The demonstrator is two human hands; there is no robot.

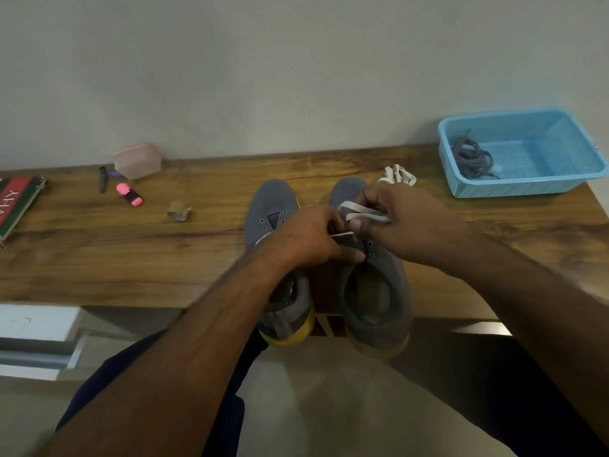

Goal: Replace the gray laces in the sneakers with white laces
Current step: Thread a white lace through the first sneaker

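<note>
Two grey sneakers with yellow soles stand side by side on the wooden table, heels over its near edge. The left sneaker (272, 206) has empty eyelets. Over the right sneaker (375, 291), my right hand (405, 222) pinches a white lace (362, 214) that runs across the eyelets near the toe. My left hand (313, 239) pinches the lace's thin end at the tongue. A second white lace (398, 174) lies bunched behind the right shoe. The grey laces (471, 158) lie in a blue basket (514, 188) at the back right.
On the table's left side lie a pink highlighter (130, 194), a dark pen (102, 179), a pink lidded box (137, 159), a small cardboard roll (178, 211) and a red-green book (16, 202). A wall runs behind the wooden table (131, 258).
</note>
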